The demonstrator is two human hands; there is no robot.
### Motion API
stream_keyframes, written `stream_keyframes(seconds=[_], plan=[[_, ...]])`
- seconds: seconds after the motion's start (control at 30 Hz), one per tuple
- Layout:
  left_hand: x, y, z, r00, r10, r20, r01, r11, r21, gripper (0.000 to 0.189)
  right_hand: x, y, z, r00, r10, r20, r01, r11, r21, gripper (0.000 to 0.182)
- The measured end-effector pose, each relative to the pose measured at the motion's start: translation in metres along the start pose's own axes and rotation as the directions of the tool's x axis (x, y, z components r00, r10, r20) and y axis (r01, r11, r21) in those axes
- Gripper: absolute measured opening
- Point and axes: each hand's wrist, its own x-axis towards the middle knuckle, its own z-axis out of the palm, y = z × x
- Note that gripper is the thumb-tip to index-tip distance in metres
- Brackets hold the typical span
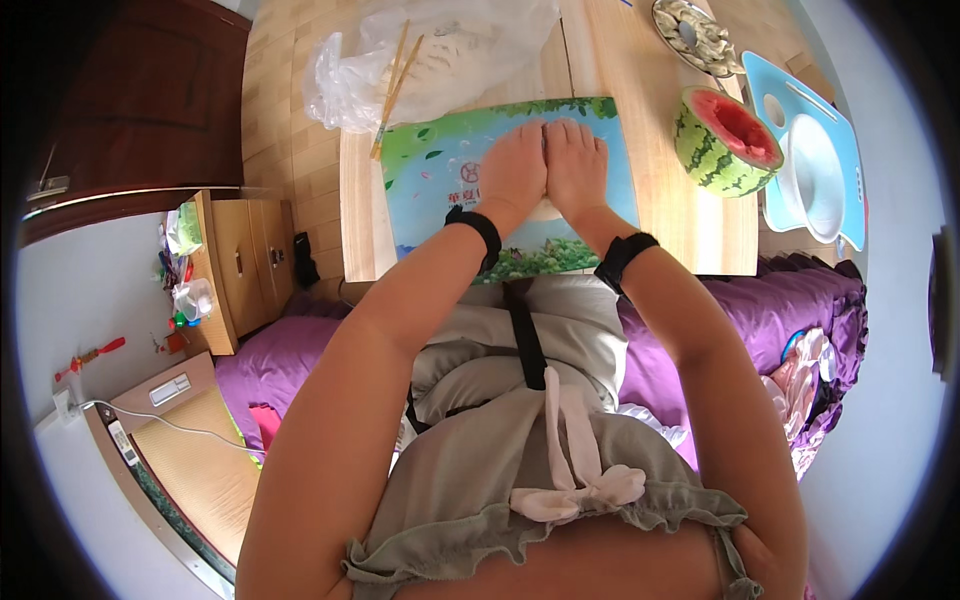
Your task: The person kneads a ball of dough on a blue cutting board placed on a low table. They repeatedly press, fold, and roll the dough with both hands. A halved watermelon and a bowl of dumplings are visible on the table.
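Observation:
Side by side, my left hand [516,169] and my right hand [576,161] press down near the middle of a printed mat [420,202] on the wooden table. Their fingers point away from me and lie close together. A pale piece, possibly dough [550,212], shows below and between my palms; most of it is hidden. How far my fingers curl around it cannot be made out. The mat is blue and green, with leaves and writing on it. Each wrist wears a black band.
A clear plastic bag [345,82] and two chopsticks [397,90] lie beyond the mat's left corner. To the right are a hollowed watermelon half [720,150], a plate of dumplings [694,37], and a white bowl [814,180] on a blue stand [802,90]. Purple bedding [720,315] borders the table's near edge.

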Motion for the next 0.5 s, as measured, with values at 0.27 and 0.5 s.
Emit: stream_keyframes(seconds=[0.27,0.5], plan=[[0.034,-0.001,0.0,0.951,-0.251,0.183,0.244,0.968,0.059,0.021,0.034,0.013,0.01,0.999,-0.008,0.034,0.006,0.999,0.049,0.012],[0.037,0.009,-0.002,0.934,-0.276,0.228,0.292,0.956,-0.038,0.034,0.049,0.04,0.035,0.979,0.201,0.021,-0.202,0.976,0.078,0.024]])
